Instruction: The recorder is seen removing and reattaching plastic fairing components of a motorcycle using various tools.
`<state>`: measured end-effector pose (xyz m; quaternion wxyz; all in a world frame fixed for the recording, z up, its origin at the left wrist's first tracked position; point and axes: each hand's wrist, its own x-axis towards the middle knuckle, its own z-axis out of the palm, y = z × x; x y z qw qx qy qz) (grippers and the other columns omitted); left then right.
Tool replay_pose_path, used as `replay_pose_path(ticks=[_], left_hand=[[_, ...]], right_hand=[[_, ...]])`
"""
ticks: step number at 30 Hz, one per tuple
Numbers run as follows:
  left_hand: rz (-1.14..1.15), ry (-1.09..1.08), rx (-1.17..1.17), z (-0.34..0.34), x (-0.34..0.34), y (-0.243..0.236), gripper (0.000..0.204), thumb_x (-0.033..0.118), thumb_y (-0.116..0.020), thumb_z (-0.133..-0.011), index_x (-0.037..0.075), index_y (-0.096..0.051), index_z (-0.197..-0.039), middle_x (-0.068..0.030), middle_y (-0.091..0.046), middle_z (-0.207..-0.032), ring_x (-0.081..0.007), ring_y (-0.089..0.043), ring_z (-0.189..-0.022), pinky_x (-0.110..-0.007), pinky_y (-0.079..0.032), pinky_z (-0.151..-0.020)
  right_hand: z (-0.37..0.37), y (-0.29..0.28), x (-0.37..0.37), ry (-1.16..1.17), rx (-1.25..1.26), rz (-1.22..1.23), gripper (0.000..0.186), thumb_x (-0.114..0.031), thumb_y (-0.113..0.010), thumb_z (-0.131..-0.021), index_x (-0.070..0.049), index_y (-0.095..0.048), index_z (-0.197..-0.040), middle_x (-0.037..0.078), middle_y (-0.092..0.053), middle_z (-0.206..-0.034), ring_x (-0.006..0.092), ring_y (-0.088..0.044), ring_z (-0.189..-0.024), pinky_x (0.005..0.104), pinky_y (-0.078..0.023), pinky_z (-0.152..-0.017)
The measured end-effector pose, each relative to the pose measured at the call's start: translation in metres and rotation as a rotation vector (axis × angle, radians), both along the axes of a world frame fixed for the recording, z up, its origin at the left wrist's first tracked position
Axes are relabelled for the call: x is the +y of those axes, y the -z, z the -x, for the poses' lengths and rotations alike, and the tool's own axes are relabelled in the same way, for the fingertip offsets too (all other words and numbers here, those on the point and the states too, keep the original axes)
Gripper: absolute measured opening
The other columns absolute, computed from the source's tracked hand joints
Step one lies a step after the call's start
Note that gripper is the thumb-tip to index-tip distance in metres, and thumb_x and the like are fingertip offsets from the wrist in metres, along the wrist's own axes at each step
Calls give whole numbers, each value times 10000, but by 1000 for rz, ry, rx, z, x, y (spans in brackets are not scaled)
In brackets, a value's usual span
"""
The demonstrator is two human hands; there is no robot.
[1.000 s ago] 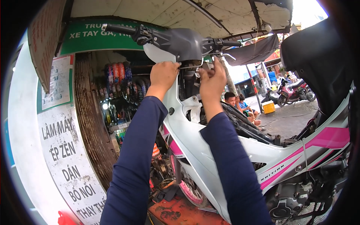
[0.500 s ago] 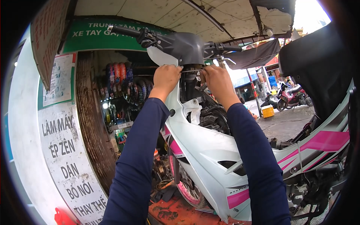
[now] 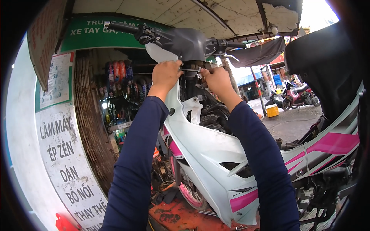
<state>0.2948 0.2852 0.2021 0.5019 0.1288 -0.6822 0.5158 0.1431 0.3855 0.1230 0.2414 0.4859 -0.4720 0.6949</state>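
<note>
A white and pink motorbike (image 3: 208, 148) stands before me, with its dark handlebar cover (image 3: 189, 44) at the top and its inner frame exposed below that. Just under the cover, a thin silvery metal rod (image 3: 190, 69) spans the gap between my hands, level across the steering column (image 3: 189, 85). My left hand (image 3: 165, 76) is closed at the rod's left end, fingers curled behind it. At the other end, my right hand (image 3: 218, 79) pinches near a small shiny metal piece (image 3: 199, 73). My fingers hide both rod ends, so its exact kind cannot be made out.
Orange-red stand (image 3: 173, 215) under the bike, with loose tools beside the pink-rimmed front wheel (image 3: 191, 196). Tyres (image 3: 119, 73) hang in the shop at left, beside a lettered white wall panel (image 3: 65, 154). A black seat section (image 3: 323, 65) rises at right. Parked motorbikes (image 3: 298, 96) and a yellow crate (image 3: 272, 111) stand outside.
Both hands have shifted slightly left and apart from the cover's lower edge, with the rod between them now plainer to see. The whole view has moved a little too.
</note>
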Motion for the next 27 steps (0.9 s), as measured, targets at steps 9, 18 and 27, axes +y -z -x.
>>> replay_pose_path(ticks=[9,18,27], left_hand=[[110,31,-12,-2,-19,-5,130,240,-630,-812,141,-659,-892,-62,-624,-770,-275,-630,-769,-391,-496,-683],[170,32,-38,5,-15,-3,100,198,-599,-823,137,-667,-863,-71,-623,-743,-272,-634,-741,-395,-490,-672],[217,86,-81,3,-18,-5,129,202,-558,-839,146,-662,-788,-82,-624,-691,-274,-641,-679,-399,-484,-629]], right_hand=[[17,3,24,531,773,110,451,-169,-638,-801,-66,-555,-1233,46,-587,-1111,220,-615,-923,343,-493,-799],[30,-8,31,813,1150,167,373,-93,-544,-832,-168,-604,-1192,5,-619,-1063,169,-609,-950,330,-477,-871],[34,-12,21,636,1090,285,345,-113,-628,-787,-145,-650,-1130,8,-657,-1098,206,-601,-979,350,-445,-890]])
